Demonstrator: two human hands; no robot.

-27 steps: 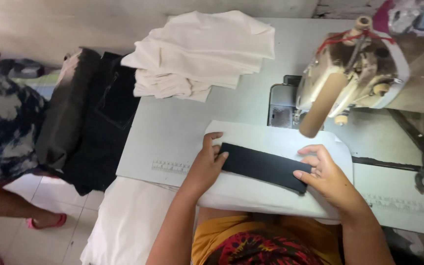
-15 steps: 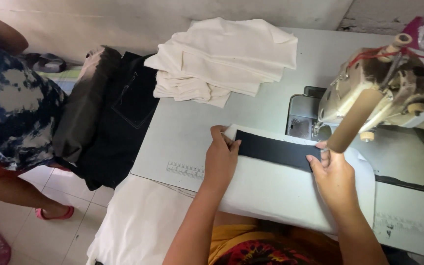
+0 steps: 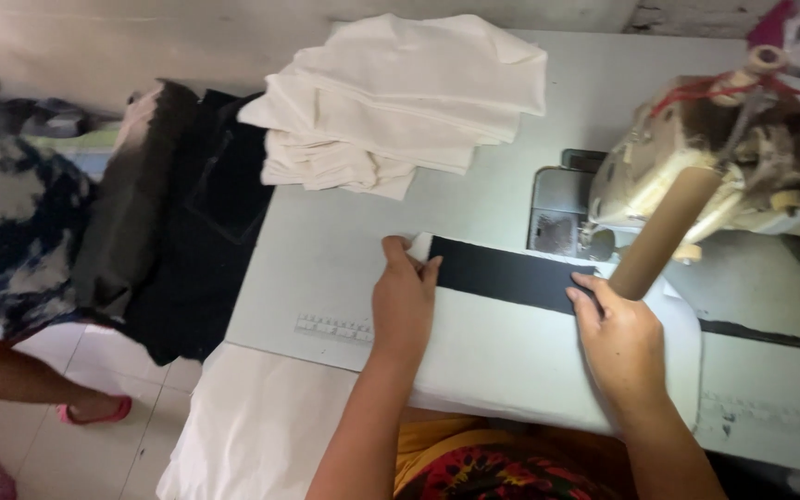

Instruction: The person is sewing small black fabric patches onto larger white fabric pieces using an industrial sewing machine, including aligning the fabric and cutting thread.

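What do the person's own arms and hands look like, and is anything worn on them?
Both arms are bare up to the frame edge: no sleeves show. The left hand and the right hand wear no gloves, and no rings, watch or bracelet can be seen. The fingers are uncovered, with short nails.

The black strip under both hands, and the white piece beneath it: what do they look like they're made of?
Black strip: matte woven or knit cloth, apparently; lies flat, no sheen. White piece: soft off-white fabric, draping over the table edge. Exact fibre can't be told.
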